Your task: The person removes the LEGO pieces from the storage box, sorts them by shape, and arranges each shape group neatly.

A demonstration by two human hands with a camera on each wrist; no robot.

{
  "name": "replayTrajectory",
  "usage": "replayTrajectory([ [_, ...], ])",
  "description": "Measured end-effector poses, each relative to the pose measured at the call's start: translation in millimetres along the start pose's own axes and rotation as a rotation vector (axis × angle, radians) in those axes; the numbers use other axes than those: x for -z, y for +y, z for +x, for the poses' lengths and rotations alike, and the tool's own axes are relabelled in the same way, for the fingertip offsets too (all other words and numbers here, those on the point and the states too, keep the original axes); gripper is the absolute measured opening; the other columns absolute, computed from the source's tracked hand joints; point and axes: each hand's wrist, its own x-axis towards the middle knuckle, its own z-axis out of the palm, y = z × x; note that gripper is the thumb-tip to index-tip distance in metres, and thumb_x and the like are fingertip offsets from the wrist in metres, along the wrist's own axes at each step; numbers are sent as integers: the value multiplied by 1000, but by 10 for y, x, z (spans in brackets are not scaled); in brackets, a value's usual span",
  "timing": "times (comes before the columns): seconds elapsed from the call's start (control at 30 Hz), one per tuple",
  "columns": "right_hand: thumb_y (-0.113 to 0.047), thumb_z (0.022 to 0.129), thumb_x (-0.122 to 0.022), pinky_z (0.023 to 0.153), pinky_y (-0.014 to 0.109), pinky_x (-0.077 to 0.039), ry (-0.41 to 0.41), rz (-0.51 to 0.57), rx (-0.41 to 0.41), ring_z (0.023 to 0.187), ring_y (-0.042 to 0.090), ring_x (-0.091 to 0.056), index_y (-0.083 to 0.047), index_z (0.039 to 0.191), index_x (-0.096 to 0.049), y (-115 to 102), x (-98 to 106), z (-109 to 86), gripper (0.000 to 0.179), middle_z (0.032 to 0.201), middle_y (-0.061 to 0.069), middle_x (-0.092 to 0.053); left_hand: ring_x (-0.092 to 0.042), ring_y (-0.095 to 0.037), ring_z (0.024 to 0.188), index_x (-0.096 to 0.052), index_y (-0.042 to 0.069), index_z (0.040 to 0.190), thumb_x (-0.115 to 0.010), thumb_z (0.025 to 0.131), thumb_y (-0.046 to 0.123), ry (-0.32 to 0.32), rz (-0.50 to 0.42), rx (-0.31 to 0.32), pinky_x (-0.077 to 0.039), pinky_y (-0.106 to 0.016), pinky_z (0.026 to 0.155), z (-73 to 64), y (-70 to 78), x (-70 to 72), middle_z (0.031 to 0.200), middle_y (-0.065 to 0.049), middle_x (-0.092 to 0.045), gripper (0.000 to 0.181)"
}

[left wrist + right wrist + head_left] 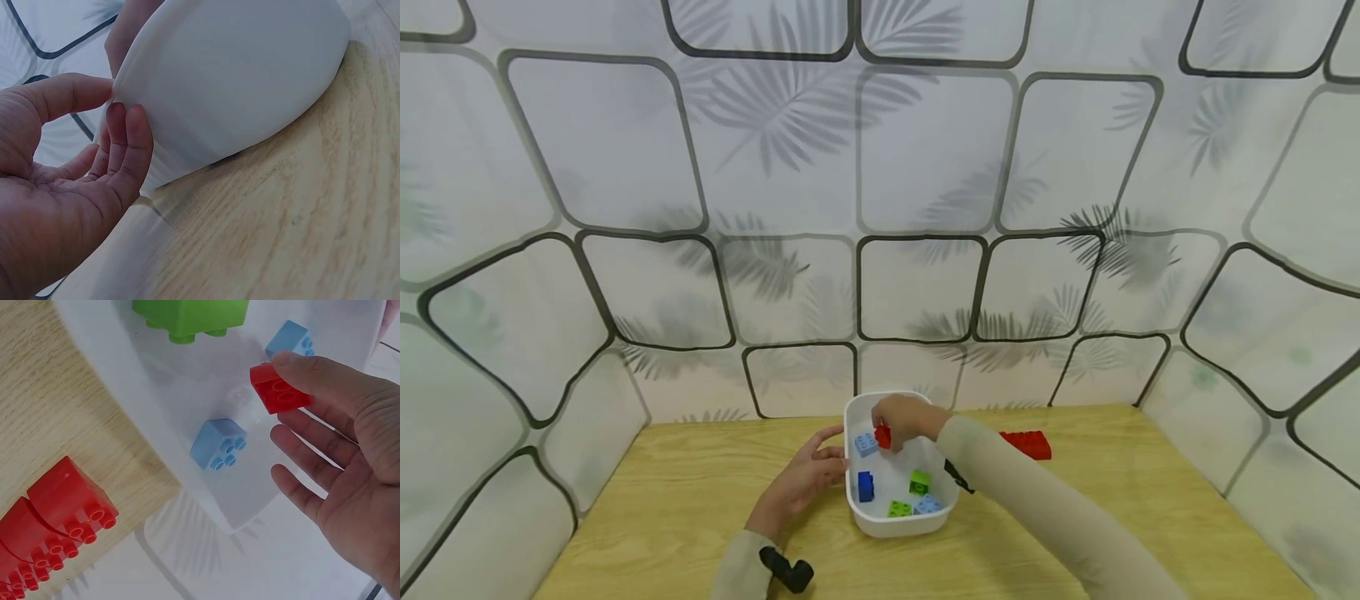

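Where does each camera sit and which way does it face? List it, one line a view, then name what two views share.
Head: on the head, looking forward and down at the white tub on the table; left hand and right hand show.
Left wrist: on that wrist, looking past the left hand at the tub's outer side and the table.
Right wrist: on that wrist, looking into the tub; the right hand shows, holding a red block.
Shared: head and right wrist both show that block and the red row outside the tub.

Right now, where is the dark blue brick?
In the head view, the dark blue brick lies in the tub, by its left wall, near the left hand.
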Motion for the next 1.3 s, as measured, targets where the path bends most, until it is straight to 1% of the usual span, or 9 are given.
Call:
replayTrajectory([
  [0.1, -8, 77, -88, 88, 31, -54, 22, 58, 36, 91, 14, -58, -15, 109, -70, 47, 44, -48, 37, 105, -1, -68, -64, -20, 105, -26, 10, 158, -64, 97, 3, -1, -10, 0, -57, -32, 93, -6, 3, -5, 131, -21, -58, 72],
  [0.23, -6, 76, -88, 92, 37, -56, 64, 180, 72, 101, 21, -61, -12, 112, -70, 148, 99, -130, 41, 112, 5, -69, -64, -21, 105, -25, 9, 158, -63, 97, 2, -2, -12, -4, -57, -31, 93, -9, 1, -12, 131, -22, -58, 72],
  [0.37, -6, 76, -88, 90, 39, -58, 114, 291, 127, 106, 29, -63, -10, 113, -70, 294, 167, -251, 42, 114, 8, -70, -64, -19, 103, -26, 8, 158, -63, 97, 2, 3, -8, -7, -57, -31, 92, -12, -5, -15, 128, -20, -58, 72],
  [0.53, -10, 77, -87, 84, 34, -58, 169, 373, 209, 103, 26, -65, -9, 113, -70, 538, 258, -441, 39, 114, 7, -71, -64, -16, 99, -25, 6, 158, -62, 98, 2, 3, 1, -12, -57, -30, 91, -27, -8, -15, 124, -17, -58, 71],
  [0.67, -15, 81, -86, 85, 36, -58, 208, 427, 222, 104, 25, -65, -10, 117, -69, 780, 297, -601, 41, 114, 6, -71, -64, -15, 99, -25, 6, 158, -62, 98, 3, 1, 6, -16, -57, -30, 91, -27, -3, -20, 124, -17, -58, 71],
  [0.77, -17, 83, -84, 89, 42, -57, 231, 473, 219, 108, 29, -66, -9, 121, -67, 978, 300, -737, 43, 115, 7, -70, -64, -16, 99, -25, 6, 158, -63, 97, 3, -2, 6, -16, -57, -30, 91, -24, 3, -28, 124, -17, -58, 72],
  [0.9, -18, 85, -83, 94, 46, -56, 254, 545, 199, 112, 32, -66, -7, 125, -64, 1262, 288, -923, 45, 119, 11, -70, -64, -17, 100, -25, 8, 158, -64, 97, 4, 2, 1, -7, -57, -30, 91, -7, -4, -42, 123, -15, -58, 73],
  [1.13, -15, 88, -80, 89, 42, -60, 289, 681, 151, 116, 38, -64, 1, 132, -59, 1787, 217, -1241, 52, 128, 23, -64, -64, -15, 100, -24, 8, 159, -62, 98, 3, 9, -6, -7, -56, -31, 91, 7, -8, -44, 122, -13, -59, 72],
  [1.3, -17, 90, -79, 88, 38, -59, 310, 709, 88, 117, 38, -63, 1, 134, -57, 2122, 85, -1467, 52, 132, 24, -61, -64, -17, 103, -25, 9, 158, -62, 99, 5, 20, 5, 4, -56, -31, 93, -5, 4, -24, 124, -15, -60, 70],
])
